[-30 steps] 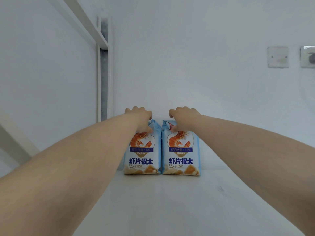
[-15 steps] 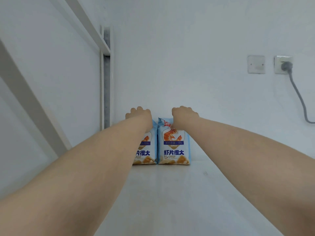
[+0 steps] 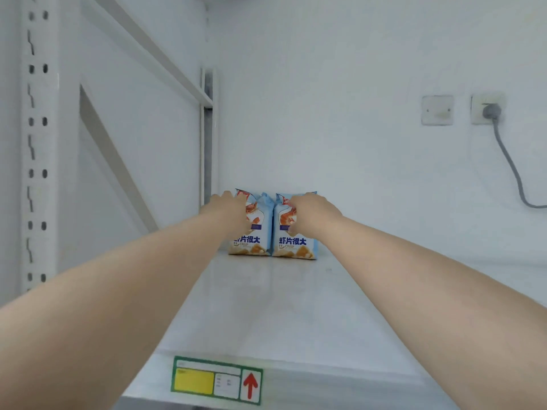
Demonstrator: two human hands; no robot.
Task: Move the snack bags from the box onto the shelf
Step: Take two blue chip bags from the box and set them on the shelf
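Two light-blue snack bags with a shrimp picture stand upright side by side at the back of the white shelf (image 3: pixel 281 315), against the wall. My left hand (image 3: pixel 229 210) covers the upper front of the left snack bag (image 3: pixel 254 235) and grips it. My right hand (image 3: pixel 310 213) grips the upper front of the right snack bag (image 3: pixel 291 244). Both arms stretch far forward over the shelf board. The box is out of view.
A perforated white upright (image 3: pixel 37 143) and diagonal braces stand at the left. A label with a yellow field and red arrow (image 3: pixel 217 380) sits on the shelf's front edge. On the wall at the right are a blank plate (image 3: pixel 437 110) and a socket with a grey cable (image 3: pixel 491 110).
The view has pulled back and tilted down, so the shelf's front edge and label now show. My hands have slid from the bags' top edges down onto their upper fronts.
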